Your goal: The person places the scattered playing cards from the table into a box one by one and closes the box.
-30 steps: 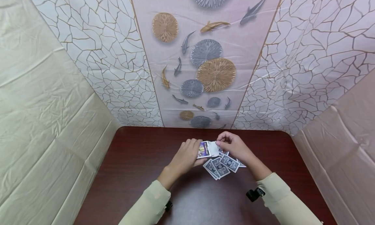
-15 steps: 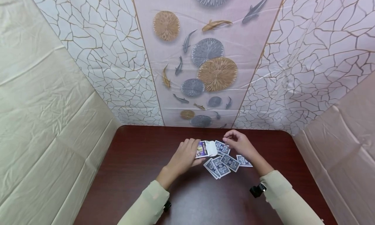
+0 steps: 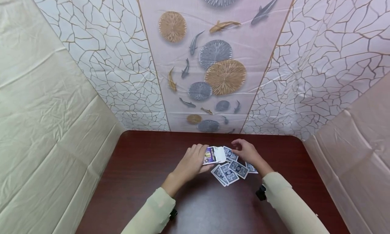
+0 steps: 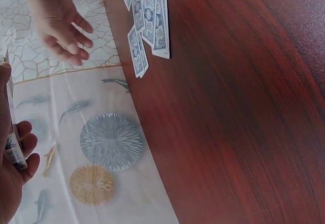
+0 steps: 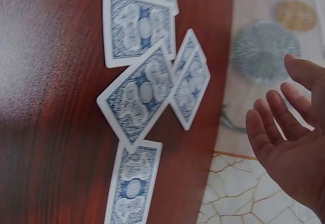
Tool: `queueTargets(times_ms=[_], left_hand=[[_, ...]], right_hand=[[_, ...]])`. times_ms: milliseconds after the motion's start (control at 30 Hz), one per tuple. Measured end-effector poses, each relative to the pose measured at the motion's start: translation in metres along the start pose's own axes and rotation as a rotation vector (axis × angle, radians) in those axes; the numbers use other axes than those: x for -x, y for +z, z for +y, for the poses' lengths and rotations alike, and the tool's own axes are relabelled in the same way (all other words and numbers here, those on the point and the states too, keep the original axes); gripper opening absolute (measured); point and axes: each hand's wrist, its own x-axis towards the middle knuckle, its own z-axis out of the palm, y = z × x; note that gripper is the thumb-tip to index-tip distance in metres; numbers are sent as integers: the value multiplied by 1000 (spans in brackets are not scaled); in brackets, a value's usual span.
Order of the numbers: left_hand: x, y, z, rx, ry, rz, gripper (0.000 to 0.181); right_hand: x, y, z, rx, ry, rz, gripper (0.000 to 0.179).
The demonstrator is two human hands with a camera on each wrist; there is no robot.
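Observation:
My left hand (image 3: 189,162) grips a purple and white playing card box (image 3: 210,155), fingers over its top and thumb below. The box's white flap (image 3: 220,154) sticks out to the right. In the left wrist view the box (image 4: 15,153) appears edge-on between the fingers. My right hand (image 3: 247,153) hovers just right of the flap, above the cards; in the right wrist view its fingers (image 5: 269,117) are spread and loosely bent, with nothing between them. Several playing cards (image 3: 239,169) lie face down on the table, blue patterned backs up, partly overlapping.
The dark red wooden table (image 3: 146,180) ends at a patterned cloth backdrop (image 3: 198,58) close behind the cards. Beige cloth panels (image 3: 48,125) flank both sides. One card (image 3: 251,168) lies partly under the right wrist in the head view.
My right hand has left the box's flap, moved right, then lowered slightly with its fingers loosened. The left hand keeps the box almost in place. The cards stay where they were.

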Motion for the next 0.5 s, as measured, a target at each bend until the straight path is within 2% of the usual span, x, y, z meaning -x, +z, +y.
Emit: queueTargets(times_ms=[233, 500], left_hand=[[0, -3, -1, 42, -20, -26, 74], [1, -4, 0, 15, -17, -30, 76]], right_hand=[[-13, 13, 6, 53, -5, -54, 40], [-23, 27, 20, 113, 15, -83, 41]])
